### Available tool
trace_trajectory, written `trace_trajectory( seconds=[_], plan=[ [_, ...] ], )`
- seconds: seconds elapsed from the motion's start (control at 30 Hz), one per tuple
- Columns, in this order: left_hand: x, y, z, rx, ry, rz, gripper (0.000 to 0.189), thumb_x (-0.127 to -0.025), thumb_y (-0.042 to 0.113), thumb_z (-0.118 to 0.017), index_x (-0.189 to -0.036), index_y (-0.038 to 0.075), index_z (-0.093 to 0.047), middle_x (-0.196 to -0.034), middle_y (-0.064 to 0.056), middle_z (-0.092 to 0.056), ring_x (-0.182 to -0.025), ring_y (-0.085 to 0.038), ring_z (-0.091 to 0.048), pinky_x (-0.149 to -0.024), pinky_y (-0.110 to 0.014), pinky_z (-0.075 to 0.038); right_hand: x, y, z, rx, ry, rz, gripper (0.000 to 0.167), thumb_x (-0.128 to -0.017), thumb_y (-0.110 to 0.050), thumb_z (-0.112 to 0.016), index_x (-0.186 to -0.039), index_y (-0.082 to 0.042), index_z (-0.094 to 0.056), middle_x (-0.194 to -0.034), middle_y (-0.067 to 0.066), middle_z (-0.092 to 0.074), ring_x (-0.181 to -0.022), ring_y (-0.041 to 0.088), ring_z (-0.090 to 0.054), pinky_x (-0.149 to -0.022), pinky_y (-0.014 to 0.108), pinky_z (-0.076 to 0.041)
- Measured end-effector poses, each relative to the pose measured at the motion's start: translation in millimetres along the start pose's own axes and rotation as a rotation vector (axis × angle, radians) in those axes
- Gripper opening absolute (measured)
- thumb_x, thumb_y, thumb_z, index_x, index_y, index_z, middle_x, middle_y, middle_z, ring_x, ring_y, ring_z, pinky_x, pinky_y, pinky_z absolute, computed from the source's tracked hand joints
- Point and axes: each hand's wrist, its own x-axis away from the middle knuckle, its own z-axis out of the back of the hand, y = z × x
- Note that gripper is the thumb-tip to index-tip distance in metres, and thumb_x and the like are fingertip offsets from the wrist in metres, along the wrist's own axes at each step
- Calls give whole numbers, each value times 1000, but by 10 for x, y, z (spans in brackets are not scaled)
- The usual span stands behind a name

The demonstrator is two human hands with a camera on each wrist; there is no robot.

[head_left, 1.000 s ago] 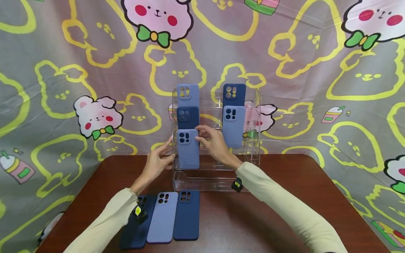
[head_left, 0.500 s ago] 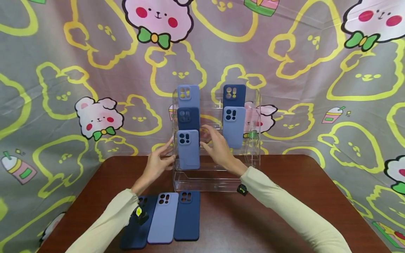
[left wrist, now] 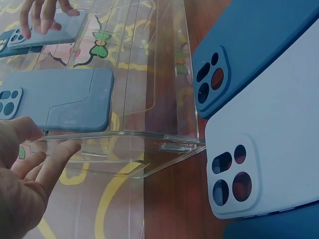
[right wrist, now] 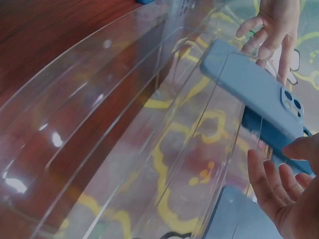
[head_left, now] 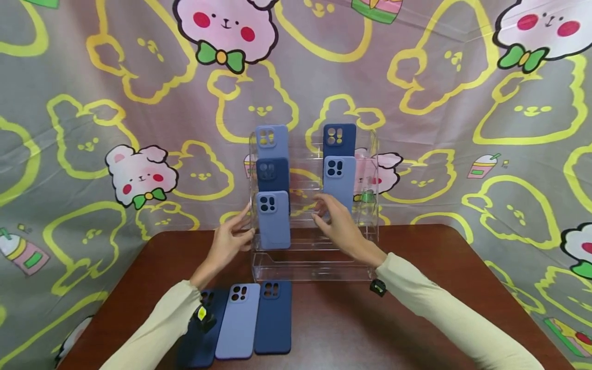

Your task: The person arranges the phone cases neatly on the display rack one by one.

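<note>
A clear tiered display stand (head_left: 314, 272) holds phone cases upright in two columns. Its left column has a light blue case (head_left: 273, 140) on top, a dark blue case (head_left: 273, 174) below and a lower light blue case (head_left: 274, 226) in front. In the right column a dark blue case (head_left: 339, 139) rises behind a light blue one (head_left: 339, 185). My left hand (head_left: 227, 244) touches the stand's left side, fingers extended and spread. Between the columns hangs my right hand (head_left: 339, 226), fingers loosely bent, holding nothing; it covers the right light blue case's lower part.
Flat on the brown table (head_left: 370, 329), before the stand, lie a dark blue case (head_left: 274, 324), a light blue case (head_left: 238, 324) and another dark case (head_left: 203, 344), partly hidden by my left sleeve. A cartoon-print cloth (head_left: 416, 103) hangs behind.
My right hand has come away from the lower left light blue case and moved right and slightly down. That case stays in the stand. My left hand keeps its place.
</note>
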Motion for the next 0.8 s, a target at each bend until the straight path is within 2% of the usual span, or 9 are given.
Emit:
trace_trajectory(
  seconds=[0.1,0.2,0.3,0.4,0.47,0.53,0.6,0.67,0.8],
  plan=[
    [-5,-10,0,11,-2,-3,69,-98,-5,-66,-160,18,-44,-150,-28,-54,-109,-45,-71,-67,-34,-67,82,41,103,1,38,-4,37,-96,2,-72,-132,3,-60,-103,13,-68,-90,24,-67,-67,35,-62],
    [-9,-18,0,13,0,-3,69,-98,-5,-66,-160,18,-44,-150,-26,-55,-109,-45,-72,-68,-37,-68,158,89,222,14,112,15,36,-94,6,-72,-129,2,-62,-100,12,-67,-88,22,-67,-65,31,-62],
    [-7,-25,8,11,2,-4,69,-98,-5,-66,-160,18,-44,-150,-25,-55,-109,-45,-72,-69,-40,-68,229,144,356,42,226,60,36,-91,11,-72,-125,1,-66,-96,13,-65,-85,24,-67,-63,25,-62],
    [-22,-4,8,11,4,-8,69,-98,-6,-66,-160,18,-45,-149,-24,-56,-108,-44,-72,-67,-36,-67,302,232,510,114,368,85,35,-89,13,-71,-122,1,-69,-95,16,-63,-82,28,-68,-65,24,-61],
    [-27,2,10,5,3,-16,69,-98,-6,-66,-160,18,-44,-148,-25,-56,-108,-44,-72,-66,-34,-67,356,292,599,172,445,67,34,-89,11,-72,-122,2,-68,-96,20,-61,-82,32,-67,-69,26,-60],
    [-26,-1,7,12,0,-17,70,-98,-6,-66,-160,18,-44,-148,-25,-56,-108,-44,-72,-68,-36,-67,408,350,674,217,493,6,37,-89,8,-75,-124,2,-67,-99,22,-59,-85,35,-67,-73,21,-58],
    [-20,-8,3,19,-5,-16,69,-98,-6,-66,-160,17,-44,-148,-25,-56,-108,-44,-72,-69,-38,-68,457,384,737,224,498,-84,41,-89,5,-76,-129,1,-65,-105,24,-58,-91,36,-66,-76,17,-56],
    [-10,-20,-1,32,-7,-10,69,-98,-6,-66,-160,17,-44,-148,-25,-57,-109,-45,-71,-70,-39,-68,498,407,792,202,464,-174,47,-91,3,-76,-136,-1,-63,-111,25,-57,-99,38,-65,-80,22,-61],
    [-2,-31,3,31,-9,-9,69,-98,-6,-66,-159,16,-45,-147,-26,-57,-108,-45,-71,-69,-36,-68,550,427,878,140,344,-309,59,-96,-4,-75,-151,-5,-53,-126,29,-61,-111,44,-66,-84,52,-65]
  ],
)
